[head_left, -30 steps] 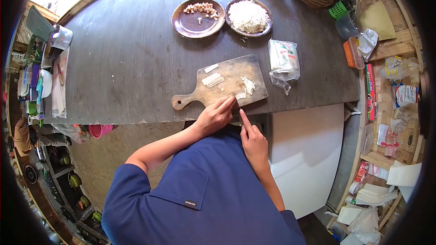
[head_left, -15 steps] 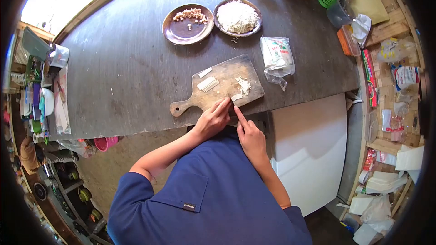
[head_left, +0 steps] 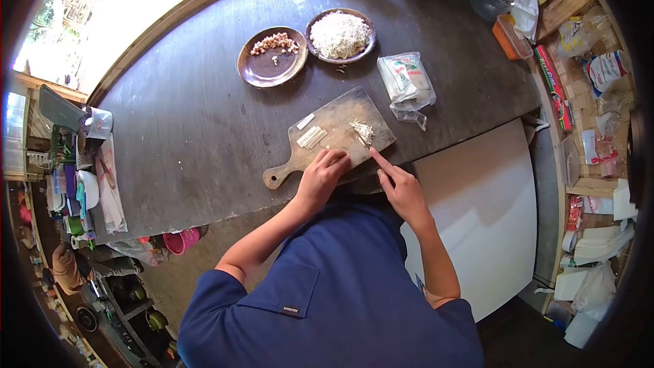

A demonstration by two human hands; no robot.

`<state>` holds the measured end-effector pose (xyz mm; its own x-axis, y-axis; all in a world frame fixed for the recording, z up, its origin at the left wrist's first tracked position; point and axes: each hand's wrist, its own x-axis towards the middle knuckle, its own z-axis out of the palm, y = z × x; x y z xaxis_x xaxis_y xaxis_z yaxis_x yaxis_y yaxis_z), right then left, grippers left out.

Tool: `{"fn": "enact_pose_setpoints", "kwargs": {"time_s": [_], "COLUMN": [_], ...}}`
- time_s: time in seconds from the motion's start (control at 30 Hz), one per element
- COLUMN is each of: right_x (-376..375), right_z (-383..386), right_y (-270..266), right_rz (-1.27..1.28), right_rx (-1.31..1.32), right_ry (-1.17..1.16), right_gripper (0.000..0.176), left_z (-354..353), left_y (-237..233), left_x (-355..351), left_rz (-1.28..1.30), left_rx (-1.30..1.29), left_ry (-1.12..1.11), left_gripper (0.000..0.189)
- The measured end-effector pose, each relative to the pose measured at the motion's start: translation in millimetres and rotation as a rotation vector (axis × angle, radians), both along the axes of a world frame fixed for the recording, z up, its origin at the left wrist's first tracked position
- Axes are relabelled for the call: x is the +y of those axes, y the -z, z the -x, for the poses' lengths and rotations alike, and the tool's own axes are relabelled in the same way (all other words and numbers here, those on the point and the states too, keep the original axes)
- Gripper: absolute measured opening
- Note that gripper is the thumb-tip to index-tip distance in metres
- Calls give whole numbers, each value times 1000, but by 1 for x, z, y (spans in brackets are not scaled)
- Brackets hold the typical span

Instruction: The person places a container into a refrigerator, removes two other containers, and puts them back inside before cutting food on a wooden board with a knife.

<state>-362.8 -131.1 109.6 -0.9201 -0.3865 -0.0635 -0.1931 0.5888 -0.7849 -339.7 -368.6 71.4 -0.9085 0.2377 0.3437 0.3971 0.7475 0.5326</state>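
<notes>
Your left hand (head_left: 321,176) rests on the near edge of the board (head_left: 340,112), fingers (head_left: 334,158) bent down. What they pin is hidden. Your right hand (head_left: 403,189) sits just beside it, forefinger stretched to the board's corner and other fingers curled, around what I cannot tell. Shreds (head_left: 363,131) lie just beyond both hands, and strips (head_left: 311,137) lie beyond the left fingers.

A rustic kitchen
Cutting board (head_left: 334,119) under the fingers (head_left: 335,159), plates (head_left: 262,71) of chopped food beyond them, packets (head_left: 599,68) and bamboo walling (head_left: 579,3) off to their right.
</notes>
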Motion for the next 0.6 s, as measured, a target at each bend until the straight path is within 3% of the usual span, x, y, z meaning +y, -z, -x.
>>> {"fn": "enact_pose_setpoints", "kwargs": {"time_s": [0.37,0.6], "right_x": [-15,-16], "right_z": [-44,-51], "right_y": [-4,-3], "right_rz": [-233,-243], "right_rx": [-56,-25], "right_ry": [111,103], "right_gripper": [56,57], "left_z": [15,18], "left_y": [17,12], "left_x": [7,2], "left_rz": [9,73], "left_rx": [54,61], "left_ry": [1,44], "left_gripper": [36,38]}}
